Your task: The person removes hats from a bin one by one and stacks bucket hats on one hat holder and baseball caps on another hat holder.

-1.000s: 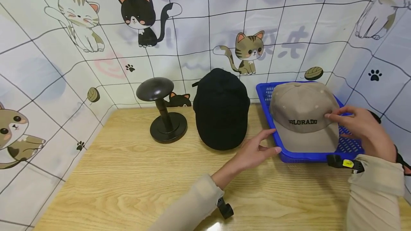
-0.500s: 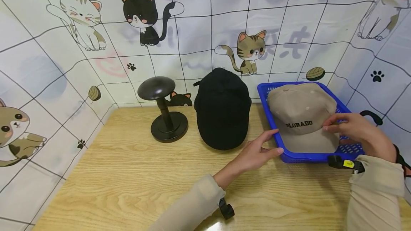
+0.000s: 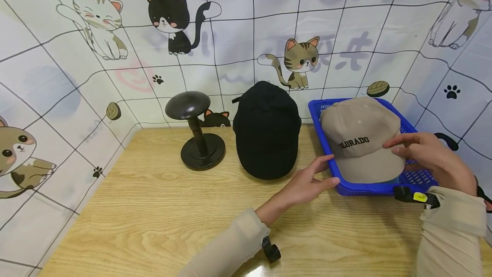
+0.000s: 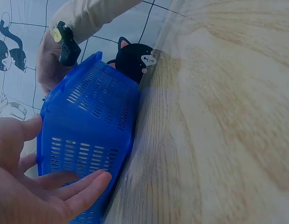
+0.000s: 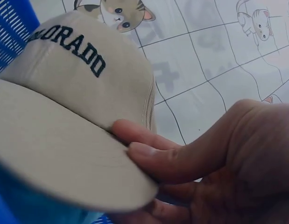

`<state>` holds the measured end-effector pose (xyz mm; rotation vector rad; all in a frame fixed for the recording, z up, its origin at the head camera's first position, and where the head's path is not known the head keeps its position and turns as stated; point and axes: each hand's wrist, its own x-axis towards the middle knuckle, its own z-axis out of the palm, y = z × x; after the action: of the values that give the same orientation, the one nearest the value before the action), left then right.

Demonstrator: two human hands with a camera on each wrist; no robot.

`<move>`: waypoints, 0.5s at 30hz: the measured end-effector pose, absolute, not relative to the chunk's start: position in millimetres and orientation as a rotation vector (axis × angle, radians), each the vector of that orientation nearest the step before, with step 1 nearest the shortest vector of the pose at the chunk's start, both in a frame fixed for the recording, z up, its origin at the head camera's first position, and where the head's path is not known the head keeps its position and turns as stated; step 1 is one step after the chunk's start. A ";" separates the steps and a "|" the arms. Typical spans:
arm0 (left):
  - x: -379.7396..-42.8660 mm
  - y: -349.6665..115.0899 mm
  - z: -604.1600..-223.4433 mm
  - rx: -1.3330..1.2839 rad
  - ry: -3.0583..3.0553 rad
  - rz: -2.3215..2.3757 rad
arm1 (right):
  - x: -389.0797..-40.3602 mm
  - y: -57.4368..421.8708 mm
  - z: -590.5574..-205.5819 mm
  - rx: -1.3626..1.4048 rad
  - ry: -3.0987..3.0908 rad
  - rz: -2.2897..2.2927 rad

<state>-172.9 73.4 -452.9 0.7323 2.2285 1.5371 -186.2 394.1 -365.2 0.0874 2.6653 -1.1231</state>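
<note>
A beige baseball cap (image 3: 357,125) with dark lettering sits in a blue plastic basket (image 3: 365,189) at the right of the head view. My right hand (image 3: 430,153) pinches the side of its brim; in the right wrist view the thumb (image 5: 156,161) lies over the brim edge and other fingers go beneath it. Something teal (image 5: 41,205) shows under the brim, mostly hidden. At the basket's left side is my left hand (image 3: 303,185), its thumb at the rim. The left wrist view shows its fingers (image 4: 83,191) extended along the slotted outer wall.
Left of the basket, a black cap (image 3: 267,136) stands near the back wall (image 3: 230,33), which has cat drawings. A dark stand (image 3: 197,136) with a rounded top is farther left. Everything rests on a wood-grain table (image 3: 153,217).
The beige cap has turned and tilted within the basket, its lettering shifting left and slanting, as my right hand moves its brim. A blue strip now shows below the brim. My left hand stays put.
</note>
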 end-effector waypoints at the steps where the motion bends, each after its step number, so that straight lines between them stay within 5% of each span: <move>1: -173.0 73.3 -453.0 0.733 2.231 1.534 | -185.8 393.0 -364.6 0.098 2.678 -1.125; 15: -174.5 71.8 -453.9 0.730 2.193 1.517 | -178.0 388.0 -360.4 0.154 2.787 -1.539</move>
<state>-174.5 71.8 -453.9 0.7304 2.1934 1.5173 -178.0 388.0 -360.4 0.1541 2.7870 -1.5393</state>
